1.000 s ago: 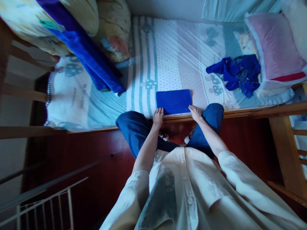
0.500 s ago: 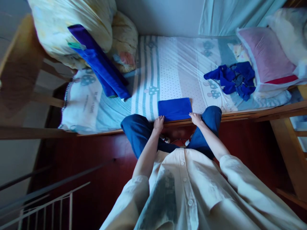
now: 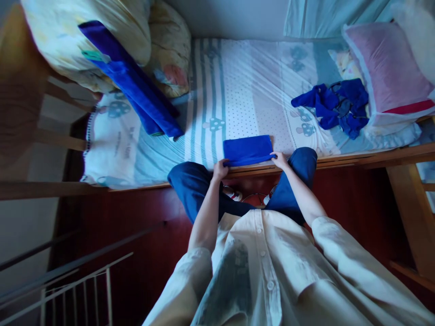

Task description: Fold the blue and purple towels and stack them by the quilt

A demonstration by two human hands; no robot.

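Note:
A blue cloth, folded into a flat rectangle, lies at the near edge of the bed. My left hand is closed on its near left corner. At the near right corner, the fingers of my right hand pinch the fabric. Between the two hands the cloth's near edge is slightly raised and turned over. Its far part rests flat on the patterned bed sheet.
Long folded blue cloths lean on a pale yellow quilt at the left. Crumpled blue clothing lies near a pink pillow at the right. A wooden bed rail runs along the front; a white metal rack stands lower left.
Both hands have risen slightly with the cloth's near edge, which now curls up from the bed. The whole view has shifted a little as my head moved.

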